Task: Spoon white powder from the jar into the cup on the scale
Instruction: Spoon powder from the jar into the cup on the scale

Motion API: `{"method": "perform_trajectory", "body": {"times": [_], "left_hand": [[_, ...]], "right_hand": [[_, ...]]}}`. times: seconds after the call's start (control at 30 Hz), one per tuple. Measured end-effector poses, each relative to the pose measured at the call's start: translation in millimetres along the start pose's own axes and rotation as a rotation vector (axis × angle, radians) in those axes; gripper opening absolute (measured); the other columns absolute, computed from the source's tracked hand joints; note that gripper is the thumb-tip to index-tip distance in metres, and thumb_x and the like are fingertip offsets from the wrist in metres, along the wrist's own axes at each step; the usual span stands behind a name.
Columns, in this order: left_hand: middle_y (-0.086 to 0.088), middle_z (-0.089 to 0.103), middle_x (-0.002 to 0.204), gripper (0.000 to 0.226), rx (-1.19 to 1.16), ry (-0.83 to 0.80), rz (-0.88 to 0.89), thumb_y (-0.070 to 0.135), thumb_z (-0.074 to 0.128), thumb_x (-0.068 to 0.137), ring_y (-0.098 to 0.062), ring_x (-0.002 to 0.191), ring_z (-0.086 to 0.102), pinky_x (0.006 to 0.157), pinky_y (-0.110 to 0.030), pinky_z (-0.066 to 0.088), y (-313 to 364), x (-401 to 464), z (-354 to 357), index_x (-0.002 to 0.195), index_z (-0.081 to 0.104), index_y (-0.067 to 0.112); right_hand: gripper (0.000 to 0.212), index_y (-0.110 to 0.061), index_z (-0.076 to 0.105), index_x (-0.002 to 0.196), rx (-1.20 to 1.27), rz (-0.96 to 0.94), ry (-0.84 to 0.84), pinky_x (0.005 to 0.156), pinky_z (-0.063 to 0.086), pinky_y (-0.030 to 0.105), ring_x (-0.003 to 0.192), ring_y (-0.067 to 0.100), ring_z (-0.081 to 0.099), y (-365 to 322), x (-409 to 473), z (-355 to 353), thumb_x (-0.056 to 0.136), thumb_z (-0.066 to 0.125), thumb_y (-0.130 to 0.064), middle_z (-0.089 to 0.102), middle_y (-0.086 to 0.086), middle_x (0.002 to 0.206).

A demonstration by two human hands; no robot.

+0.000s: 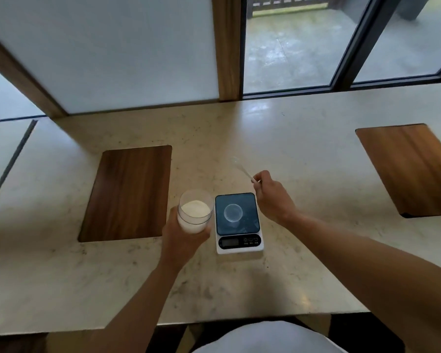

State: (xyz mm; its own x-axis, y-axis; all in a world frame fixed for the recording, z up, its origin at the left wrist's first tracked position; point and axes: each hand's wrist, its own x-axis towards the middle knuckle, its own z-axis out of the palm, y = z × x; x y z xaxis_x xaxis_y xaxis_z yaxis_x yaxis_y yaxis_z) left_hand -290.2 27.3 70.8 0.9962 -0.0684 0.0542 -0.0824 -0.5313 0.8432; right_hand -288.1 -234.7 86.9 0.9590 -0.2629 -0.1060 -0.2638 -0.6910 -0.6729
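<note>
Jar (195, 212): clear, open-topped, partly filled with white powder (195, 209); it sits just left of the scale, tilted slightly.
Left hand (182, 238): wrapped around the jar's lower part from the near side, fingers curled against its wall.
Scale (237, 222): white body with a dark weighing plate, on the pale marble counter (303, 250); its display at the near edge is too small to read.
Cup (233, 213): small, clear, upright on the middle of the weighing plate; whether it holds any powder cannot be told.
Right hand (271, 197): closed in a pinch on the handle end of a clear spoon (242, 169).
Spoon position: raised beyond the scale's far right corner, bowl pointing away and left, blurred.
Wooden boards: one (127, 193) left of the jar, another (410, 169) well apart at right.
</note>
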Motion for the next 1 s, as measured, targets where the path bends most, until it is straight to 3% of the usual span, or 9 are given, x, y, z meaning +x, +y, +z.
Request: {"method": "perform_trajectory", "body": {"times": [0.2,0.27,0.37,0.5,0.67,0.87,1.0], "left_hand": [[-0.006,0.066,0.106,0.076,-0.003,0.003,-0.079,0.025,0.093,0.057,-0.027,0.096,0.063,0.081,-0.047,0.054,9.6,-22.3,10.0,0.121,0.054,0.017],[-0.001,0.066,0.104,0.075,0.022,0.025,-0.083,0.028,0.093,0.056,-0.022,0.093,0.064,0.078,-0.04,0.054,10.7,-29.5,14.5,0.119,0.053,0.02],[0.007,0.065,0.105,0.077,0.045,0.028,-0.097,0.039,0.092,0.053,-0.012,0.091,0.062,0.073,-0.021,0.047,11.7,-35.6,18.2,0.117,0.051,0.03],[0.013,0.062,0.099,0.073,0.078,0.0,-0.112,0.041,0.09,0.05,-0.003,0.086,0.061,0.069,-0.02,0.045,5.0,-36.5,22.8,0.109,0.048,0.04],[0.027,0.056,0.092,0.071,0.104,-0.024,-0.124,0.052,0.083,0.045,0.017,0.087,0.054,0.065,-0.008,0.038,0.1,-30.1,21.0,0.105,0.045,0.045],[0.032,0.052,0.092,0.071,0.152,-0.025,-0.11,0.056,0.079,0.047,0.019,0.089,0.053,0.06,0.003,0.036,-9.7,-24.9,17.6,0.107,0.041,0.047],[0.026,0.057,0.09,0.07,0.146,-0.04,-0.207,0.048,0.082,0.046,0.007,0.086,0.059,0.058,-0.001,0.036,-22.2,-25.0,16.4,0.106,0.046,0.042]], "right_hand": [[0.015,-0.018,0.048,0.106,0.016,-0.03,-0.046,0.051,0.038,0.036,0.063,0.018,0.054,25.8,-5.5,-14.1,0.104,0.038,-0.03,0.059,-0.002,0.072],[0.013,-0.021,0.049,0.104,0.02,-0.045,-0.09,0.057,0.044,0.038,0.068,0.019,0.057,36.7,-7.5,-18.9,0.104,0.039,-0.028,0.064,0.0,0.077],[0.011,-0.026,0.05,0.098,0.033,-0.063,-0.117,0.056,0.042,0.031,0.067,0.009,0.059,43.3,-10.7,-24.1,0.104,0.042,-0.029,0.068,-0.008,0.076],[0.01,-0.026,0.057,0.092,0.104,-0.117,-0.111,0.062,0.046,0.023,0.069,0.001,0.063,39.6,-11.6,-29.9,0.101,0.052,-0.025,0.071,-0.013,0.074],[0.009,-0.019,0.066,0.092,0.184,-0.28,-0.084,0.058,0.041,0.008,0.062,-0.003,0.059,9.0,-9.0,-40.6,0.097,0.06,-0.02,0.07,-0.011,0.072],[0.015,-0.018,0.073,0.099,0.065,-0.447,-0.157,0.072,0.052,0.022,0.08,0.008,0.067,-22.7,-9.5,-39.9,0.097,0.06,-0.023,0.076,-0.005,0.095],[0.017,-0.015,0.075,0.097,0.0,-0.532,-0.184,0.068,0.054,0.029,0.074,0.014,0.066,-32.2,-15.0,-34.0,0.097,0.059,-0.021,0.075,-0.002,0.089]]}}
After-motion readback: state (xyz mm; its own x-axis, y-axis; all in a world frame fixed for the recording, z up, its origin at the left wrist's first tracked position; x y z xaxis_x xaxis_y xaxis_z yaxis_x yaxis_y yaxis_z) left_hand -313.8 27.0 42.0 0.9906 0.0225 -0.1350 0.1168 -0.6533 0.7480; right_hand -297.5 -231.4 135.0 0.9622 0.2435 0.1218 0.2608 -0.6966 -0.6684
